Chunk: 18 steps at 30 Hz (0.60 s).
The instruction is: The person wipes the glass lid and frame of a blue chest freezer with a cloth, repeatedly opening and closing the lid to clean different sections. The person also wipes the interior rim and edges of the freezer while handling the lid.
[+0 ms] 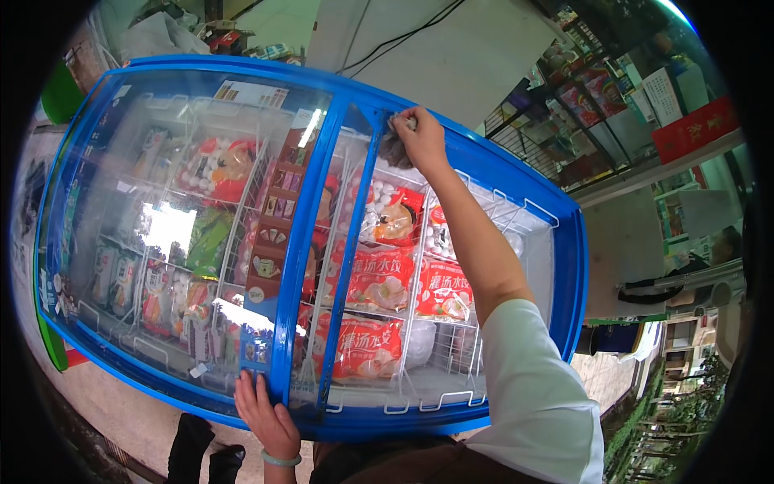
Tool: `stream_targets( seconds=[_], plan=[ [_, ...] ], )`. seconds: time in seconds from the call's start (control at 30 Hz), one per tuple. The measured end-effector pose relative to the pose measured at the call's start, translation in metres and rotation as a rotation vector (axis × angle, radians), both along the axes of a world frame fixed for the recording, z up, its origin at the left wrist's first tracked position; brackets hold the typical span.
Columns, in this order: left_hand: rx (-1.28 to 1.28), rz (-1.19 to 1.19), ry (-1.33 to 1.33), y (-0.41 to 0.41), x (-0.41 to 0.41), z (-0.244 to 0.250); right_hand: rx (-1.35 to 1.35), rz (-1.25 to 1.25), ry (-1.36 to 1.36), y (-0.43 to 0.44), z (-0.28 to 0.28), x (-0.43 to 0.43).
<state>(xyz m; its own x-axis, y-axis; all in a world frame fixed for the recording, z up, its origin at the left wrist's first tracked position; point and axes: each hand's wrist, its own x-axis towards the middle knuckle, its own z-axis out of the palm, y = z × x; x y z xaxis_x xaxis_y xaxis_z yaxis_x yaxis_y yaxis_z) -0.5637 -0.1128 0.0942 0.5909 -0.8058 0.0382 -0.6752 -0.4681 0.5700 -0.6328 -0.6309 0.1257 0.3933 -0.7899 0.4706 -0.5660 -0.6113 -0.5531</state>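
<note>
Before me stands a blue chest freezer with sliding glass lids. My right hand reaches across to the far rim and grips a grey cloth against the inner track there. Near the front edge, my left hand rests its spread fingertips on the left glass lid, beside the blue lid frame. The right part of the freezer is uncovered. Inside it, red bags of frozen dumplings and a bag of white frozen balls lie in white wire baskets.
Black cables hang down the pale panel behind the freezer. Shop shelves with packaged goods stand at the far right. A dark bin is beyond the freezer's right end. A person's dark-clad leg shows at the lower left.
</note>
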Motion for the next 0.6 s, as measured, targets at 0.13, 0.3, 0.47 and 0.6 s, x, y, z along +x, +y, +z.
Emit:
stream_targets(
  seconds=[0.13, 0.3, 0.47, 0.6],
  plan=[
    [0.024, 0.011, -0.007, 0.0, -0.001, 0.0, -0.45, 0.026, 0.148, -0.021, 0.007, 0.02],
    [0.031, 0.021, -0.011, 0.0, -0.001, 0.0, -0.425, 0.027, 0.532, -0.039, -0.011, 0.034],
    [0.023, 0.028, -0.024, 0.001, -0.002, -0.001, -0.392, 0.073, 0.577, -0.035, -0.013, 0.03],
    [0.032, 0.026, -0.035, 0.0, -0.002, -0.001, -0.3, 0.105, 0.592, -0.033, -0.012, 0.023]
  ],
)
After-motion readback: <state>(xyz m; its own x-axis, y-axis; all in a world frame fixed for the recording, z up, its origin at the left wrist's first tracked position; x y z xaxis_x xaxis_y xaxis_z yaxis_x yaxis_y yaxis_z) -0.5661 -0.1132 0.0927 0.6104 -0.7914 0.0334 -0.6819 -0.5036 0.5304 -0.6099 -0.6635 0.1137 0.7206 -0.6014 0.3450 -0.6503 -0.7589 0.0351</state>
